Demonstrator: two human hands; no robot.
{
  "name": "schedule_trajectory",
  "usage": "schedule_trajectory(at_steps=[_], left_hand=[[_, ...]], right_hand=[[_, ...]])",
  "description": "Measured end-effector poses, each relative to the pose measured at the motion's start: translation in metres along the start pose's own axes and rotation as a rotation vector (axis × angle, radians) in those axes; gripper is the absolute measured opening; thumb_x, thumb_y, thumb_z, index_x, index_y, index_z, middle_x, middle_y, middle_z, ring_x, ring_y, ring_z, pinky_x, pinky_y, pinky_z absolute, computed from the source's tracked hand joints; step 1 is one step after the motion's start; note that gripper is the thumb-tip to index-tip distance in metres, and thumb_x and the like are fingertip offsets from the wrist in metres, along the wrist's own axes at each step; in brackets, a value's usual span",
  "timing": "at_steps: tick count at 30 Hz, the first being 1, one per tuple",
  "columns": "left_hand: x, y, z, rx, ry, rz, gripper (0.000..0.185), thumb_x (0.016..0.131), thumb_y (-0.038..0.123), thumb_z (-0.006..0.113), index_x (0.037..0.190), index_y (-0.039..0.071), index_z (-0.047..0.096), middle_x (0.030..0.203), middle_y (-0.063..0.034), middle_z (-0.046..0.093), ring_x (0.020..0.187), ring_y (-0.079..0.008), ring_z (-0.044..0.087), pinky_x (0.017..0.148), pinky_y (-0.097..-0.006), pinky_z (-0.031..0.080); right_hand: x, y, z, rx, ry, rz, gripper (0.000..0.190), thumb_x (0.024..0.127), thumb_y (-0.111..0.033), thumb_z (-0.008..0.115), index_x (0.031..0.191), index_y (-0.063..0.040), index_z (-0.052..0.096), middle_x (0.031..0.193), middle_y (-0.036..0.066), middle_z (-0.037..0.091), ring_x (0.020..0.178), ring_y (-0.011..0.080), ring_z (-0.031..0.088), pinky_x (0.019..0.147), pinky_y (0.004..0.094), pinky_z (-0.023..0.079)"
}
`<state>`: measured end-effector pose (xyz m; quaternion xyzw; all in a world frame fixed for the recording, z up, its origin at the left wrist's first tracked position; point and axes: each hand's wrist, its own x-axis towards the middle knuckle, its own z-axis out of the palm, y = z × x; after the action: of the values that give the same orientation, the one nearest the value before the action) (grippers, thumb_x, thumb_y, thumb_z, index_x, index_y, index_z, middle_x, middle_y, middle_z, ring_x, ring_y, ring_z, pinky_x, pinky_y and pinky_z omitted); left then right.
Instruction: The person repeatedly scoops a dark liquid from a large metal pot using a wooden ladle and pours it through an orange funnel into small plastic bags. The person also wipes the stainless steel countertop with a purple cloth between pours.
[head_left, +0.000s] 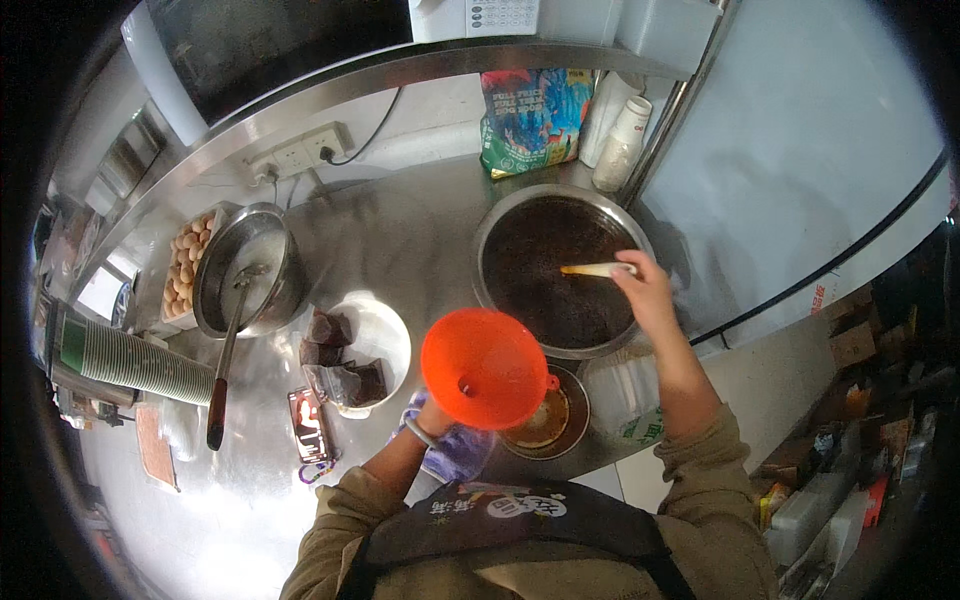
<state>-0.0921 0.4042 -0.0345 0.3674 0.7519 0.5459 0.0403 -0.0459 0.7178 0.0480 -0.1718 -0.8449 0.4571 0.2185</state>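
My right hand (646, 289) holds a pale, short-handled utensil (596, 269) with an orange-brown tip over a large steel basin (491, 217) of dark liquid. Below an orange plastic funnel (484, 367) is my left hand (435, 420), mostly hidden by it; the fingers and their hold cannot be made out. A purple cloth (461, 454) lies by that hand. Partly under the funnel stands a round metal bowl (583, 420) with something brownish inside. Left of the funnel, a white pot (401, 337) holds dark packets in clear plastic (360, 382).
A steel pot (289, 300) with a ladle (227, 375) stands near a box of eggs (184, 262). Stacked cups (142, 364) and a phone (310, 427) are at the left. A dog food bag (534, 124) and paper cups (626, 135) stand behind the basin.
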Motion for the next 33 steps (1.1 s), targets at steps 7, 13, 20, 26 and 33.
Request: schedule_trajectory(at_steps=[7, 13, 20, 26, 33], left_hand=[[0.013, -0.002, 0.004, -0.05, -0.031, 0.001, 0.043, 0.069, 0.015, 0.071, 0.108, 0.004, 0.057, 0.108, -0.0127, 0.058, 0.103, -0.0283, 0.054, 0.096, -0.0453, 0.035], [0.011, -0.006, 0.004, -0.072, -0.043, -0.009, 0.043, 0.07, 0.015, 0.071, 0.109, 0.004, 0.056, 0.109, -0.0129, 0.058, 0.104, -0.0282, 0.054, 0.096, -0.0447, 0.035], [0.01, -0.008, 0.006, -0.098, -0.059, -0.007, 0.044, 0.07, 0.016, 0.071, 0.11, 0.004, 0.056, 0.109, -0.0132, 0.058, 0.104, -0.028, 0.053, 0.095, -0.0441, 0.036], [0.025, -0.008, 0.016, -0.15, -0.067, 0.014, 0.045, 0.07, 0.016, 0.071, 0.111, 0.003, 0.055, 0.11, -0.0134, 0.057, 0.105, -0.0279, 0.053, 0.095, -0.0436, 0.037], [0.028, -0.008, 0.018, -0.172, -0.077, -0.002, 0.046, 0.071, 0.017, 0.071, 0.111, 0.003, 0.055, 0.11, -0.0137, 0.057, 0.105, -0.0277, 0.053, 0.094, -0.0429, 0.037]], right_hand=[[0.006, -0.027, 0.001, 0.281, 0.036, 0.278, 0.018, 0.085, -0.019, 0.057, 0.095, -0.006, 0.063, 0.066, 0.003, 0.06, 0.053, 0.0081, 0.055, 0.048, 0.022, 0.043], [-0.008, -0.07, -0.084, 0.321, 0.119, 0.228, 0.024, 0.087, -0.023, 0.057, 0.097, -0.002, 0.061, 0.067, 0.005, 0.059, 0.05, 0.0074, 0.051, 0.045, 0.0204, 0.04], [-0.055, -0.12, -0.141, 0.413, 0.189, 0.176, 0.023, 0.089, -0.02, 0.049, 0.097, -0.002, 0.061, 0.067, 0.006, 0.059, 0.051, 0.0079, 0.051, 0.044, 0.0206, 0.038], [-0.118, -0.12, -0.126, 0.356, -0.038, -0.043, 0.019, 0.084, -0.011, 0.054, 0.098, 0.0, 0.061, 0.068, 0.007, 0.06, 0.057, 0.0137, 0.057, 0.052, 0.0243, 0.046], [-0.135, -0.114, -0.111, -0.273, -0.139, -0.689, 0.027, 0.072, 0.003, 0.062, 0.098, 0.002, 0.061, 0.084, 0.014, 0.06, 0.068, 0.0224, 0.059, 0.059, 0.0317, 0.05]])
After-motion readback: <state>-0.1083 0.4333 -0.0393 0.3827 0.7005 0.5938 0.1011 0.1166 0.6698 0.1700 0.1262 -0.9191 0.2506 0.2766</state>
